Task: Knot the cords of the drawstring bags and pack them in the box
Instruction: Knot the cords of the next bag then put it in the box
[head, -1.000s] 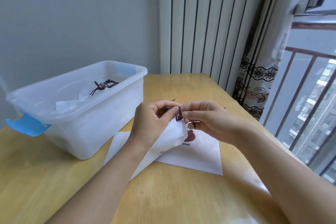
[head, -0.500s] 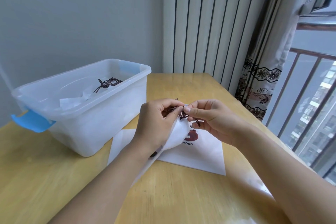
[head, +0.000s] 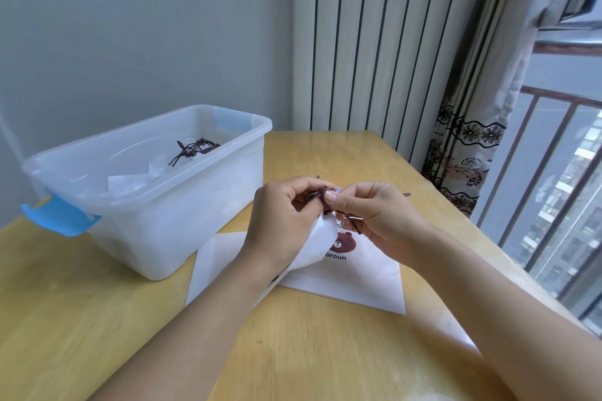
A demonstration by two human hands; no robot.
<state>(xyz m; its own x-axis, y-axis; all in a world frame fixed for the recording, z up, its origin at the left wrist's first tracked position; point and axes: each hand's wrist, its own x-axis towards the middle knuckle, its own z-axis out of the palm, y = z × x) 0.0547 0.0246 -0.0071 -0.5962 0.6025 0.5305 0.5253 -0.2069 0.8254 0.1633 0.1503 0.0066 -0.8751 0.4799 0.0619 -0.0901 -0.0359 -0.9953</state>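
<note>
Both hands meet over the middle of the wooden table [head: 325, 352], working one white drawstring bag [head: 321, 244] whose top they have lifted off the surface. The left hand [head: 280, 221] has its fingers curled, pinching the dark brown cord [head: 317, 195] at the bag's mouth; the right hand [head: 374, 215] pinches the same cord from the 3 o'clock side, thumb pressed to forefinger, with a loose end trailing below its fingers. I'd judge the knot is still being formed.

The bag looks like thin, limp, light cloth that will fold wherever it is held, so the cord and the gathered neck are the sensible places to grip. The cord seems thin and smooth-braided, likely to slip unless pulled snug.

I count two bags on the table: the one in hand and a flat one with a bear print [head: 355, 273] beneath it. At 10 o'clock stands one translucent plastic box [head: 182, 215] with blue latches, holding packed white bags with a knotted cord [head: 195, 150] on top; how many are inside I cannot tell.
</note>
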